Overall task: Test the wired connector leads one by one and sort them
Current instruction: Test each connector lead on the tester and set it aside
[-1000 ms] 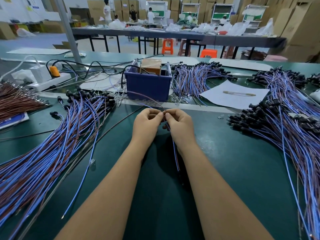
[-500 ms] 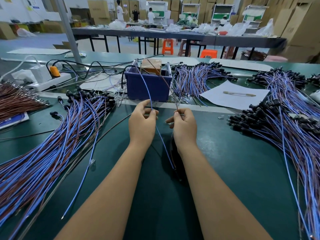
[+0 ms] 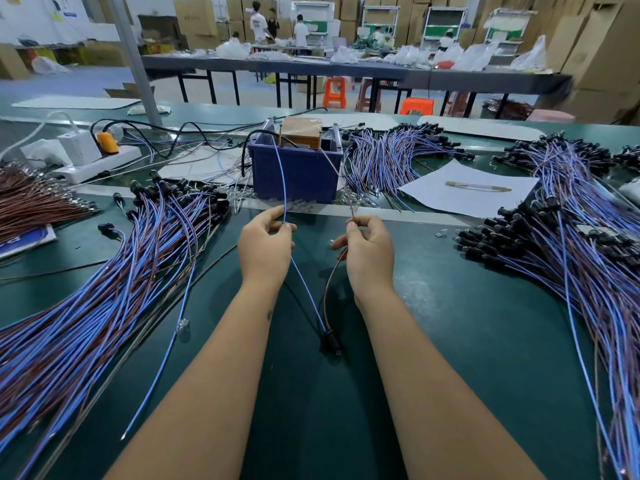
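One connector lead lies in front of me, its black connector [image 3: 330, 339] on the green mat between my forearms. My left hand [image 3: 265, 245] pinches its blue wire [image 3: 282, 181], which rises toward the blue bin [image 3: 294, 171]. My right hand [image 3: 369, 247] pinches the lead's brown wire [image 3: 330, 282] near its bare tip. The two hands are held apart. A large pile of blue and brown leads [image 3: 104, 271] fans out on the left, and another pile [image 3: 571, 258] on the right.
The blue bin holds a brown box-shaped device [image 3: 300, 131] with metal posts. A third lead bundle [image 3: 391, 157] lies behind it. White paper with a pen [image 3: 478, 186], a power strip [image 3: 100, 161], and brown wires [image 3: 31, 199] sit around. People work at far tables.
My hands were together at the wire ends a second ago. They have drawn apart, spreading the blue and brown wires, and the blue wire now stands up toward the bin.
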